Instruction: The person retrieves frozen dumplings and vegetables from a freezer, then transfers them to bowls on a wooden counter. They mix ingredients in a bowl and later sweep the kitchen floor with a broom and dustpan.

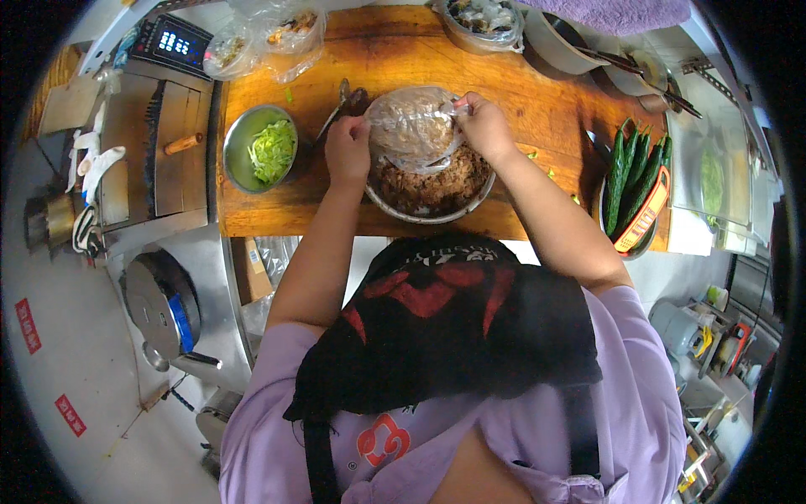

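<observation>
A round metal bowl [434, 218] stands before me, holding a brown, crumbly, mince-like food [428, 183]. Over its far half lies thin see-through plastic [415, 123], wrinkled and pale brown; whether it is a film over the food or a filled bag, I cannot tell. My right hand [488, 129] pinches a gathered bit of this plastic at the bowl's right side. At the left rim, my left hand [348, 151] has its fingers closed on the plastic's edge, their tips partly hidden.
Left of the bowl are a steel bowl of shredded green vegetable [272, 151] and a dark utensil [340, 107]. Cucumbers [630, 170] and an orange grater [643, 211] fill a bowl at right. Bagged tubs [293, 38] and a white pot [554, 50] line the wooden table's [378, 38] back.
</observation>
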The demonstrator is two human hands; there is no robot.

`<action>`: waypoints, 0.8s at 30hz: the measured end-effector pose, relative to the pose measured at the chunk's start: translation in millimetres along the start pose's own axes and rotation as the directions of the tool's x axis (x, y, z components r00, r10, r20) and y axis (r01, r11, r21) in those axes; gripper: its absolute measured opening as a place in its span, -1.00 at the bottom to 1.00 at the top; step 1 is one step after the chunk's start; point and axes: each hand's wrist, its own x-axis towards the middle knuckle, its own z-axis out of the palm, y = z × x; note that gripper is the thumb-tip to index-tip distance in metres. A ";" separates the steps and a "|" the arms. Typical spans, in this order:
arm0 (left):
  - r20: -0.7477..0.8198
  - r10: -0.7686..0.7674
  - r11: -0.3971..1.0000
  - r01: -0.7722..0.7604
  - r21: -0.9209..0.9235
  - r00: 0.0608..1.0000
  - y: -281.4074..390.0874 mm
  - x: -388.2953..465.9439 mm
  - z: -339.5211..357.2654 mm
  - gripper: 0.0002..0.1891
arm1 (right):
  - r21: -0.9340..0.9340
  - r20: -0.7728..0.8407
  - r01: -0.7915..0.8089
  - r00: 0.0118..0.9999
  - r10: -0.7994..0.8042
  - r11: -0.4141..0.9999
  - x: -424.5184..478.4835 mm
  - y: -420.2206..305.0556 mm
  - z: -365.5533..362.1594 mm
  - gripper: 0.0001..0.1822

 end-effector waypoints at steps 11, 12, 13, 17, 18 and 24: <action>0.180 0.137 0.991 -0.135 -0.024 0.974 74.3 -3.7 -53.7 -0.81 | -0.408 -0.089 0.389 0.884 -0.460 0.826 -33.4 -65.0 -42.0 -0.81; 0.181 0.136 0.991 -0.133 -0.028 0.974 78.3 -1.2 -56.4 -0.80 | -0.378 -0.099 0.414 0.871 -0.481 0.828 -34.4 -70.4 -45.2 -0.81; 0.195 0.130 0.991 -0.124 -0.042 0.972 79.7 0.0 -59.7 -0.79 | -0.347 -0.106 0.435 0.862 -0.496 0.831 -37.6 -73.4 -47.3 -0.81; 0.237 0.076 0.991 -0.047 -0.127 0.968 81.3 6.6 -64.5 -0.78 | -0.199 0.093 0.382 0.924 -0.370 0.903 -33.3 -69.0 -57.5 -0.77; 0.227 0.109 0.983 -0.071 -0.172 0.968 84.2 3.2 -66.1 -0.79 | -0.067 0.197 0.322 0.932 -0.304 0.944 -35.5 -70.1 -62.9 -0.67; 0.249 0.231 0.937 -0.146 -0.317 0.941 131.7 8.0 -74.4 -0.81 | -0.302 0.199 0.571 0.821 -0.535 0.764 -30.6 -63.5 -54.8 -0.59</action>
